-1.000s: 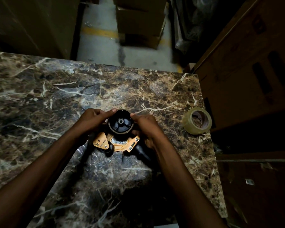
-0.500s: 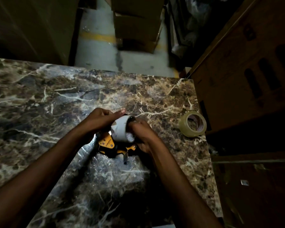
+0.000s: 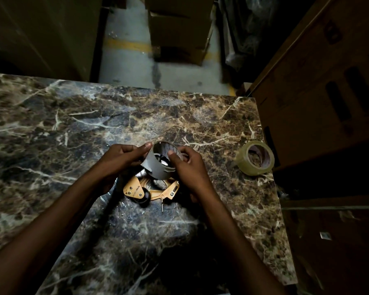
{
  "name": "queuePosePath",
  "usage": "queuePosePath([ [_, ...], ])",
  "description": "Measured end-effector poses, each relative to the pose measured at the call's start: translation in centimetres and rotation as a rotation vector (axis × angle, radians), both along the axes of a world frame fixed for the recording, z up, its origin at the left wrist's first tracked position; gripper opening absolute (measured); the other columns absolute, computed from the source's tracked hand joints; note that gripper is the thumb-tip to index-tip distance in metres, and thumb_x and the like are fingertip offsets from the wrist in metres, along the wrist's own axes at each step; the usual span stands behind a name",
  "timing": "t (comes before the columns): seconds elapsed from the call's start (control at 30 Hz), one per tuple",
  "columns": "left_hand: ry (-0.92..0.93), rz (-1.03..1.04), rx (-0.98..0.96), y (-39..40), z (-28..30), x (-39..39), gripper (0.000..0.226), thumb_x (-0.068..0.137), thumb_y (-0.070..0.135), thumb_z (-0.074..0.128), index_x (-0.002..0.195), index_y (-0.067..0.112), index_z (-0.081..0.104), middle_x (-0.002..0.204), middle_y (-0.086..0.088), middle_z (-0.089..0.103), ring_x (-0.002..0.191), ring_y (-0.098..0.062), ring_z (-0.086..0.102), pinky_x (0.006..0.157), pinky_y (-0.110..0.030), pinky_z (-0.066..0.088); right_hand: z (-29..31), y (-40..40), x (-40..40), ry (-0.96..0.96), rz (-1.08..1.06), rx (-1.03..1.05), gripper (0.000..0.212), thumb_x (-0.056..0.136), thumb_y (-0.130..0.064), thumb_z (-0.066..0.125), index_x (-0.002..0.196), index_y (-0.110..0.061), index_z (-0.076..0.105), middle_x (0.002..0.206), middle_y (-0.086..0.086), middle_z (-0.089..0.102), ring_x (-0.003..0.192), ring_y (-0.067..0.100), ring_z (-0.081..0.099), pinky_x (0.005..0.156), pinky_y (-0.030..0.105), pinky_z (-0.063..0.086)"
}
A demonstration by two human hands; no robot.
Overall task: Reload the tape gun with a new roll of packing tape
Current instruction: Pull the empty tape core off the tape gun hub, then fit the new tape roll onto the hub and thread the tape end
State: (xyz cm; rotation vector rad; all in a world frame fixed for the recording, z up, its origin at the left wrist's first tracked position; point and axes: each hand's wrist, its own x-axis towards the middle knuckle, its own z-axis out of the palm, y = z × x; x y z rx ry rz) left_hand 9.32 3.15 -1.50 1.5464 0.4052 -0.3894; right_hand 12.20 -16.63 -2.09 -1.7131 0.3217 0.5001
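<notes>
An orange tape gun (image 3: 136, 189) lies flat on the marble table (image 3: 51, 135), its black roller and hub partly hidden under my hands. Above it I hold an empty grey cardboard tape core (image 3: 159, 167), tilted so its hollow faces me. My left hand (image 3: 119, 158) pinches the core's left rim with thumb and fingers. My right hand (image 3: 188, 167) grips its right rim, the thumb inside the ring. A new roll of clear brownish packing tape (image 3: 255, 157) lies on its side near the table's right edge, apart from both hands.
A crinkled clear plastic sheet (image 3: 158, 222) covers the table under and in front of the tape gun. Tall cardboard boxes (image 3: 320, 99) stand against the table's right edge. Beyond the far edge lies a concrete floor with more boxes (image 3: 179, 30).
The grey core has come off the tape gun's black hub and risen above it, held between both hands. The tape gun has stayed on the table.
</notes>
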Motion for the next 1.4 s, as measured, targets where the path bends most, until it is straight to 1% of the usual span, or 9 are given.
queuePosePath([
  [0.17, 0.017, 0.025, -0.007, 0.1, -0.2, 0.0, 0.094, 0.031, 0.092, 0.085, 0.089, 0.018, 0.090, 0.100, -0.002, 0.086, 0.092, -0.005, 0.080, 0.073, -0.014, 0.057, -0.3, -0.3, -0.2, -0.096, -0.022, 0.023, 0.010, 0.089, -0.049, 0.067, 0.090, -0.045, 0.076, 0.098, -0.005, 0.078, 0.096, 0.022, 0.075, 0.088, 0.053, 0.063],
  [0.37, 0.059, 0.107, 0.008, -0.5, -0.8, -0.5, 0.039, 0.096, 0.038, 0.072, 0.113, 0.006, 0.083, 0.113, -0.007, 0.084, 0.102, -0.022, 0.082, 0.070, -0.013, 0.059, -1.3, -1.4, 1.1, -0.080, -0.181, 0.036, 0.020, 0.102, -0.021, 0.061, 0.098, -0.032, 0.077, 0.088, 0.002, 0.076, 0.079, 0.022, 0.073, 0.076, 0.046, 0.062],
  [0.47, 0.026, 0.130, 0.052, -0.7, -1.0, -0.8, 0.039, 0.089, 0.041, 0.075, 0.108, 0.009, 0.085, 0.102, -0.004, 0.086, 0.096, -0.022, 0.083, 0.067, -0.014, 0.060, -2.5, -2.4, 3.4, -0.125, -0.311, -0.022, 0.020, 0.104, -0.021, 0.058, 0.110, -0.018, 0.076, 0.103, 0.008, 0.078, 0.084, 0.023, 0.071, 0.077, 0.038, 0.057],
  [0.53, 0.012, 0.141, 0.072, -0.8, -1.2, -0.8, 0.046, 0.080, 0.048, 0.077, 0.108, 0.011, 0.085, 0.102, -0.005, 0.086, 0.096, -0.025, 0.083, 0.080, -0.022, 0.066, -3.0, -3.0, 5.1, -0.117, -0.385, -0.072, 0.019, 0.105, -0.020, 0.056, 0.111, -0.017, 0.074, 0.110, 0.007, 0.075, 0.090, 0.024, 0.069, 0.076, 0.033, 0.055],
  [0.7, -0.025, 0.161, 0.077, -1.1, -1.3, -1.0, 0.045, 0.079, 0.047, 0.077, 0.108, 0.013, 0.085, 0.101, -0.003, 0.086, 0.089, -0.027, 0.084, 0.079, -0.025, 0.065, -3.2, -3.1, 9.1, -0.102, -0.465, -0.166, 0.017, 0.103, -0.022, 0.060, 0.119, -0.016, 0.063, 0.105, 0.001, 0.063, 0.093, 0.022, 0.061, 0.081, 0.031, 0.046],
  [0.87, -0.035, 0.175, 0.091, -1.0, -1.4, -1.3, 0.046, 0.078, 0.046, 0.076, 0.109, 0.012, 0.085, 0.101, -0.001, 0.086, 0.084, -0.026, 0.084, 0.071, -0.019, 0.064, -3.2, -2.4, 9.8, -0.116, -0.394, -0.235, 0.026, 0.097, -0.029, 0.067, 0.119, -0.021, 0.055, 0.114, 0.005, 0.072, 0.100, 0.031, 0.071, 0.091, 0.043, 0.058],
  [1.0, -0.039, 0.199, 0.092, -1.1, -1.5, -1.3, 0.030, 0.089, 0.033, 0.078, 0.109, 0.011, 0.084, 0.100, -0.002, 0.086, 0.084, -0.028, 0.083, 0.070, -0.018, 0.064, -3.9, -2.8, 9.4, -0.090, -0.366, -0.087, 0.022, 0.101, -0.018, 0.064, 0.118, -0.023, 0.051, 0.115, 0.012, 0.065, 0.061, 0.026, 0.072, 0.062, 0.047, 0.066],
  [1.17, -0.038, 0.211, 0.137, -1.3, -1.7, -1.4, 0.021, 0.095, 0.024, 0.077, 0.109, 0.010, 0.084, 0.097, 0.002, 0.085, 0.081, -0.024, 0.082, 0.066, -0.018, 0.063, -3.9, -2.6, 9.9, -0.134, -0.378, -0.086, 0.027, 0.097, -0.004, 0.061, 0.118, -0.019, 0.053, 0.107, 0.009, 0.063, 0.075, 0.031, 0.076, 0.062, 0.040, 0.066],
  [1.4, -0.043, 0.225, 0.146, -1.2, -2.0, -1.5, 0.020, 0.095, 0.025, 0.077, 0.109, 0.013, 0.084, 0.099, -0.001, 0.086, 0.082, -0.029, 0.082, 0.063, -0.019, 0.062, -6.3, -3.2, 11.6, -0.215, -0.433, -0.214, 0.039, 0.077, -0.018, 0.059, 0.095, -0.050, 0.044, 0.104, -0.001, 0.063, 0.092, 0.031, 0.071, 0.075, 0.059, 0.063],
])
